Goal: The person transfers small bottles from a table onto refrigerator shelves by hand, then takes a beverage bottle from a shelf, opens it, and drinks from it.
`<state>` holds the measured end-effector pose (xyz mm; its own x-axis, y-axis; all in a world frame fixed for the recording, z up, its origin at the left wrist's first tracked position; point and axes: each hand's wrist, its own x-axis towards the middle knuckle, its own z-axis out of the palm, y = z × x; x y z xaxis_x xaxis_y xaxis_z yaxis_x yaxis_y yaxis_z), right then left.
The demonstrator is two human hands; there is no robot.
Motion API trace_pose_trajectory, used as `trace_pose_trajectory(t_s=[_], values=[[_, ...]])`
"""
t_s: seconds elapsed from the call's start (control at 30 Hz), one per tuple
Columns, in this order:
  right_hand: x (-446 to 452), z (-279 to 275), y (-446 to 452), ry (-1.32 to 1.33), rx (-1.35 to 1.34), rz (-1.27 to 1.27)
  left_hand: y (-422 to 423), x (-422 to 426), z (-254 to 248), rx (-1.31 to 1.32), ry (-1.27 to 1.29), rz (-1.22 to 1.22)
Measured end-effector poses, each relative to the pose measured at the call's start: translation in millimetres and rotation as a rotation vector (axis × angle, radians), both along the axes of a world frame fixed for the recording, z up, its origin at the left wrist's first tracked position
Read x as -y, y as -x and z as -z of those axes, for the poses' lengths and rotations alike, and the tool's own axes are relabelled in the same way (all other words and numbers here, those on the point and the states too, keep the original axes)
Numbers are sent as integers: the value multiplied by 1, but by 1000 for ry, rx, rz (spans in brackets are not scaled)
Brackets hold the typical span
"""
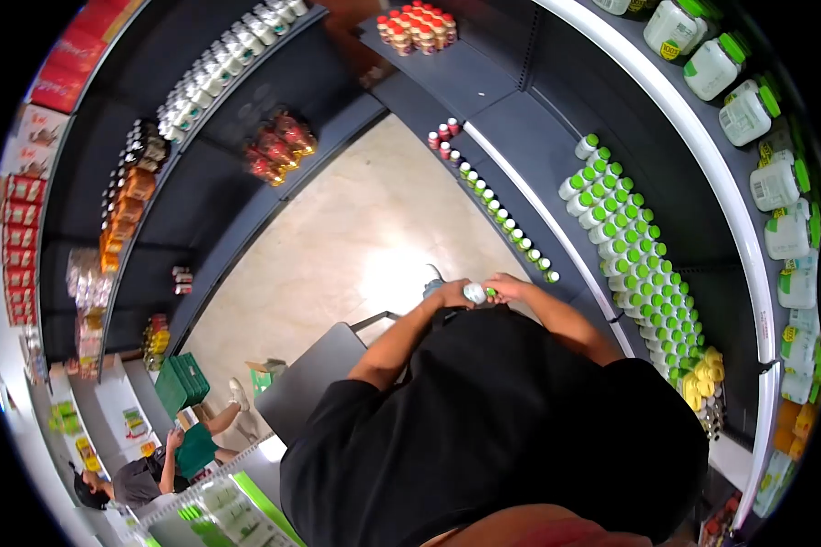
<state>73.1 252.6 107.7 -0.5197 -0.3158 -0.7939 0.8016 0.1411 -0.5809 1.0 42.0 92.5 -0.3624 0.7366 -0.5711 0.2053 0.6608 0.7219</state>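
Observation:
In front of my chest, a small white bottle [474, 293] with a green cap [491, 292] is held between my two hands. My left hand [451, 294] is closed around the white body of the bottle. On the other side, my right hand [511, 288] has its fingers closed at the green cap; whether it is turning the cap cannot be seen. A line of similar green-capped bottles [494, 208] stands along the low shelf edge just beyond my right hand.
Many green-capped bottles [625, 246] fill the right shelf, with larger jars [713, 68] above. Red-capped bottles [417, 25] stand at the back. A grey cart top [315, 383] is at my left. Further left, a person [160, 460] is near green crates [182, 383].

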Motion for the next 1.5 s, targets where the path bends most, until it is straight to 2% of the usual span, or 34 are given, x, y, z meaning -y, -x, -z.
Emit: trace_pose_trajectory(t_s=[0.1,0.17,0.27,0.33,0.4,0.47,0.5,0.6,0.7,0.8,0.83,0.87,0.93,1.03,1.1,1.23,1.37,1.4,1.47,1.5], values=[[3,7,30,-211,-246,16,43,-5,1,79,-57,-16],[4,-3,47,-471,-461,31,67,-10,-29,26,-27,-44],[5,-33,79,-944,-652,-184,95,-34,16,110,22,-184],[-4,-51,96,-1025,-555,-171,109,-62,23,-7,-6,-100],[-27,-24,104,-1066,-569,-84,128,-90,-9,77,-11,-95],[-51,-36,125,-1188,-595,-91,140,-118,-26,63,-56,-167],[-68,-30,133,-1184,-471,-104,144,-135,-31,57,-78,-212],[-116,-59,162,-1308,-522,-349,153,-187,-12,-10,-170,-215],[-177,-45,180,-1411,-676,-350,165,-242,2,-18,-350,-254],[-226,-30,204,-1443,-696,-229,175,-297,-4,-33,-268,-221],[-239,-37,210,-1491,-604,-257,184,-315,-21,53,-251,-253],[-259,-30,215,-1513,-587,-238,186,-341,-7,29,-240,-264],[-282,-22,220,-1547,-536,-198,201,-370,-14,88,-234,-245],[-314,-23,235,-1628,-270,-253,214,-399,-25,113,-257,-301],[-337,-6,236,-1685,-169,-221,217,-427,4,166,-354,-254],[-360,8,240,-1684,-72,-154,219,-452,20,207,-433,-221],[-388,39,252,-1674,41,-16,209,-456,60,131,-565,-355],[-380,23,261,-1688,72,-7,207,-442,67,102,-601,-412],[-395,41,262,-1703,66,-34,214,-400,72,23,-681,-520],[-393,36,264,-1673,95,-16,221,-374,65,270,-521,-567]])
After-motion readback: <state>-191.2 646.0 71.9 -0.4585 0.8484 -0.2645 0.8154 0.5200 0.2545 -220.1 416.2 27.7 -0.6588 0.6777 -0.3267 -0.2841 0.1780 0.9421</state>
